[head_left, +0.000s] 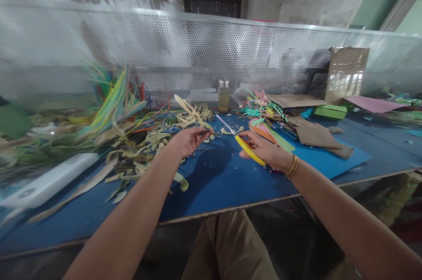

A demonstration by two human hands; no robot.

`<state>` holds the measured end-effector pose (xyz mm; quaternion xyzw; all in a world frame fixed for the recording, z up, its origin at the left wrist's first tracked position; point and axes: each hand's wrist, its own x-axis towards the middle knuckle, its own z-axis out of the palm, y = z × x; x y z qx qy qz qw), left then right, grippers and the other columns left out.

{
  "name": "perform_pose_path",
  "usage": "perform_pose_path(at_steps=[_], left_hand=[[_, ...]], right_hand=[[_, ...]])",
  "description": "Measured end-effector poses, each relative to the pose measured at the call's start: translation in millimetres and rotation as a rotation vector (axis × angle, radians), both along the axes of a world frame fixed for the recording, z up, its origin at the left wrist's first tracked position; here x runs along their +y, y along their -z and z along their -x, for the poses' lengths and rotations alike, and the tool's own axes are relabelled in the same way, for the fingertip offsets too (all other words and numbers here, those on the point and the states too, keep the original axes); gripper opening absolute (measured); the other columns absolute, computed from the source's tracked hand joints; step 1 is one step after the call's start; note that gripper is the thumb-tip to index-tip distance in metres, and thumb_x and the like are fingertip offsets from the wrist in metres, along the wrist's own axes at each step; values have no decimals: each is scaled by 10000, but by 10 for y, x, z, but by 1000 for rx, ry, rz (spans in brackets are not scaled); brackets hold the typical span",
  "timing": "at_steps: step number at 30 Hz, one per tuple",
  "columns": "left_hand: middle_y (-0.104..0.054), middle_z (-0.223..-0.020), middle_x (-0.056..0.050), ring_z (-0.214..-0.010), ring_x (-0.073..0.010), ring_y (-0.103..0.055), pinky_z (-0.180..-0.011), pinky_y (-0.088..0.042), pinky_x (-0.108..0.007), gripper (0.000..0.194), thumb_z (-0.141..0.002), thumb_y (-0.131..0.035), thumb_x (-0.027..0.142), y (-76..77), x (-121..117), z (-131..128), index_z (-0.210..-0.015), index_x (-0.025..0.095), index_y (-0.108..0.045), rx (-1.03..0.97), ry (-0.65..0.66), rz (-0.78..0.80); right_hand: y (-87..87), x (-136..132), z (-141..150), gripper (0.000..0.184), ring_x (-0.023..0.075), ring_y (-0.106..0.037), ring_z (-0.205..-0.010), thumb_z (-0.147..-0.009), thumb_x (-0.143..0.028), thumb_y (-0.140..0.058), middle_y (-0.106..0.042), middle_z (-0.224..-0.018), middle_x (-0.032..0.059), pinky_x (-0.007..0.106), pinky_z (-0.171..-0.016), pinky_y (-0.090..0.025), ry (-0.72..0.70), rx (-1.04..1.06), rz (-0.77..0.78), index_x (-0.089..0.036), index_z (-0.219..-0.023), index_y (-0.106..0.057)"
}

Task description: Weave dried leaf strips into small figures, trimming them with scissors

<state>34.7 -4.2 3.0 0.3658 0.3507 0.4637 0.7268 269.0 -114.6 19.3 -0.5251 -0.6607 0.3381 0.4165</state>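
Yellow-handled scissors [248, 148] sit in my right hand [263, 150], their blades pointing up and left. The fingers of my left hand [191, 140] are pinched together around something small and dark that I cannot make out. Just past that hand, a pale dried strip [189, 108] slants upward; whether the fingers touch it is unclear. A tangle of cut dried strips [148, 148] spreads left of my left hand. Both hands are above the blue tabletop [224, 183], with a gap between the scissor tips and my left hand.
A lidded bottle [223, 97] stands at the back against a perforated metal panel [158, 51]. Coloured strips [112, 100] and a white rectangular object [52, 179] lie left. Paper flowers [260, 100], brown card [316, 137] and a blue sheet [343, 161] are right. The table's front edge [237, 207] is close.
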Motion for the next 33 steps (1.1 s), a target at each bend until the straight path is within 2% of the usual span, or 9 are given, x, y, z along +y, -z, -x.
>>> perform_pose_path(at_steps=[2,5,8,11,16,22,33], left_hand=[[-700,-848,-172,-825,-189,-682,-716,-562,-175,85,-754,-562,39,5,4,1,-750,57,-645,14,-11,-15],[-706,-813,-141,-785,-171,-684,-709,-562,-173,99,-758,-557,41,11,16,17,-757,73,-651,28,11,-31],[-707,-850,-151,-817,-177,-683,-735,-557,-180,107,-761,-552,46,11,24,39,-786,60,-656,56,61,-35],[-703,-901,-171,-856,-189,-678,-756,-552,-189,122,-762,-546,48,8,24,49,-808,43,-659,86,105,-40],[-710,-848,-160,-768,-165,-685,-716,-555,-183,137,-776,-532,59,1,25,47,-805,45,-664,114,135,-37],[-696,-909,-201,-834,-193,-681,-738,-550,-196,143,-782,-534,76,-15,3,35,-829,23,-658,138,139,-20],[-704,-860,-162,-784,-178,-685,-694,-560,-203,129,-776,-521,48,-42,-22,15,-816,51,-644,150,115,10]], right_hand=[[-21,4,-10,418,176,-552,-757,-657,-307,-684,-620,-885,47,297,-687,-427,39,-343,-196,-240,-1056,-577],[-88,35,-81,384,212,-540,-857,-707,-329,-654,-618,-922,68,326,-770,-385,123,-765,-440,-238,-1075,-594],[-168,81,-163,363,228,-526,-899,-749,-299,-627,-618,-939,80,323,-751,-360,167,-1034,-598,-242,-1106,-595],[-240,124,-206,376,215,-516,-873,-767,-281,-623,-613,-957,81,305,-697,-341,146,-1193,-708,-241,-1138,-580],[-352,178,-189,325,203,-491,-855,-787,-256,-615,-599,-912,75,313,-713,-317,73,-1328,-848,-220,-1109,-590],[-437,239,-153,227,189,-464,-817,-850,-213,-524,-594,-836,77,312,-703,-292,30,-1362,-956,-182,-1056,-613],[-447,291,-172,240,186,-449,-800,-856,-172,-470,-598,-834,89,314,-694,-281,-43,-1387,-1002,-175,-1044,-621]])
